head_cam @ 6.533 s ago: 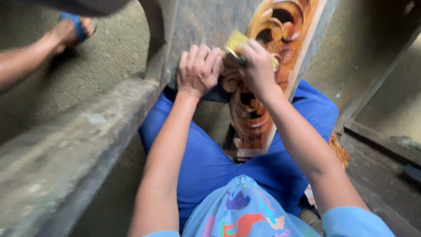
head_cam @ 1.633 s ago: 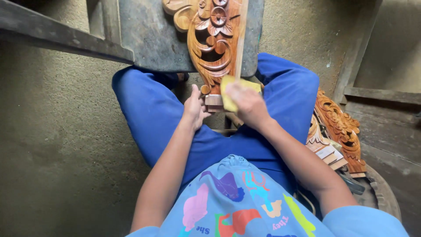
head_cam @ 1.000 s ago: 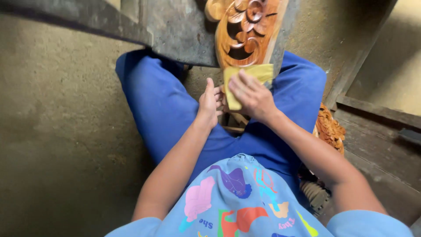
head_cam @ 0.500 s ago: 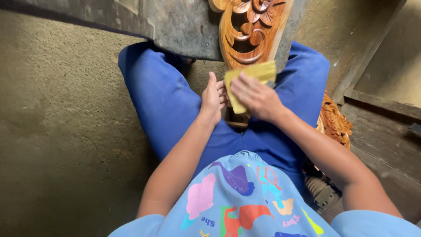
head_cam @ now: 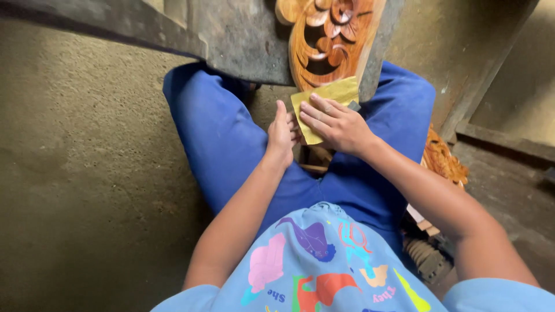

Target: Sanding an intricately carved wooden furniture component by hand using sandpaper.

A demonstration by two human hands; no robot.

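Pressing yellow sandpaper (head_cam: 324, 103) onto carved panel (head_cam: 324, 40) (grey bench (head_cam: 243, 40)) — concrete floor (head_cam: 87, 173)

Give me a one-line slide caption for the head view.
Right hand presses yellow sandpaper on a carved wooden panel; left hand steadies its lower end.

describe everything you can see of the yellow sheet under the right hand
The yellow sheet is thin, matte and looks like sandpaper, with creased, slightly curled edges. It lies flat against the lower end of the carved wooden panel, hiding that end. The right hand presses on it with spread fingers, and the left hand sits just beside its lower left corner.
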